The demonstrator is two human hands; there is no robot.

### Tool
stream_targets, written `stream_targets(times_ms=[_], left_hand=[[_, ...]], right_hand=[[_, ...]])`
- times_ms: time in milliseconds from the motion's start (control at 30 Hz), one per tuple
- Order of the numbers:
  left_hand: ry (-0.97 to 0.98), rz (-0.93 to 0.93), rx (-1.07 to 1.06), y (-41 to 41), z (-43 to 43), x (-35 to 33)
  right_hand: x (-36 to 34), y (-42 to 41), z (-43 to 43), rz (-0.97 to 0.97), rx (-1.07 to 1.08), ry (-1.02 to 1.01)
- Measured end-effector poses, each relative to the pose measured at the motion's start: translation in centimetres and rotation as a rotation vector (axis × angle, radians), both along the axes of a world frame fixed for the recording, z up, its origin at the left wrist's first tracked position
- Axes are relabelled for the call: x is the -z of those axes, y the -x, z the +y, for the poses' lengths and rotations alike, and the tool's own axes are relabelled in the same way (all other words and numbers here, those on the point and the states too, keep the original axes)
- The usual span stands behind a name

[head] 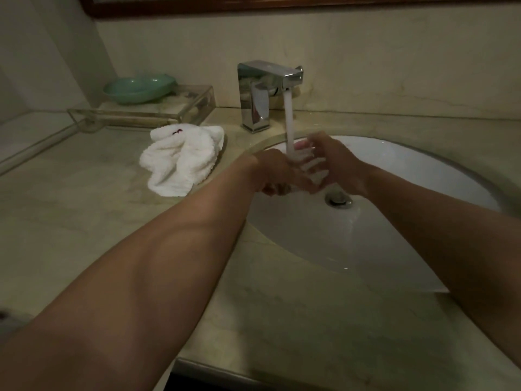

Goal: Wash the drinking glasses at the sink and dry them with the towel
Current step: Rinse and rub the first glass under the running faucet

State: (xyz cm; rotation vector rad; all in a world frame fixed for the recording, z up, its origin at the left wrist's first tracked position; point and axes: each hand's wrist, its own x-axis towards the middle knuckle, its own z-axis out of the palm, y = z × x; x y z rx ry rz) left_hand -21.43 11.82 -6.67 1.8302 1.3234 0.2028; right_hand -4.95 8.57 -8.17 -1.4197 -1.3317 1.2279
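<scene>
A dim bathroom held a beige marble surface [84, 221] with a white oval sink basin [394, 170] set into it. From the head view, a square chrome faucet [262, 94] ran a white stream of water [289, 122] down onto a clear ribbed drinking glass [310, 167], which lay tilted over the basin between both hands. The left grip [275, 173] curled round its lower end; the right grip [338, 162] clasped its upper part, fingers and thumb wrapped about it, though blur softened the details. A crumpled white towel [180, 159] lay on the surface left of the basin, near a pale green dish [138, 88] on a clear plastic tray [169, 111].
</scene>
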Motion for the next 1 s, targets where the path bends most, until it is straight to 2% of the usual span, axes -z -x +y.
stream_targets(times_ms=[133,233,300,367,433,533,633,733,800,867,933,1000], left_hand=[[-0.126,0.055,-0.019,-0.1,0.2,0.3],[-0.202,0.028,-0.018,0.1,0.5,0.4],[-0.245,-0.091,-0.029,0.2,0.6,0.4],[-0.200,-0.280,-0.088,0.1,0.7,0.2],[-0.149,-0.379,-0.157,-0.3,0.5,-0.2],[-0.181,-0.334,-0.161,-1.0,0.1,-0.3],[-0.299,-0.305,-0.054,-1.1,-0.1,0.2],[-0.399,-0.211,0.060,-1.3,-0.6,0.0],[-0.366,-0.128,0.052,-1.6,-0.8,-0.2],[-0.248,-0.125,-0.059,-1.7,-0.7,0.1],[-0.066,-0.233,-0.222,-1.5,-0.5,0.3],[0.066,-0.345,-0.337,-1.2,-0.6,-0.1]], right_hand=[[0.9,1.5,0.0,-0.078,-0.001,0.088],[1.5,2.2,0.5,0.005,0.096,0.116],[1.7,1.9,1.1,0.155,0.117,0.185],[1.9,1.3,1.3,0.299,0.084,0.231],[2.0,0.7,1.4,0.377,0.052,0.233],[1.4,0.8,0.5,0.441,0.073,0.245],[1.5,1.4,-0.3,0.615,0.093,0.262],[2.3,1.6,0.1,0.640,0.223,0.341],[2.5,1.6,0.4,0.607,0.295,0.374],[2.5,2.0,0.4,0.558,0.298,0.348],[2.6,2.3,0.6,0.486,0.238,0.287],[2.6,2.9,0.6,0.322,0.177,0.205]])
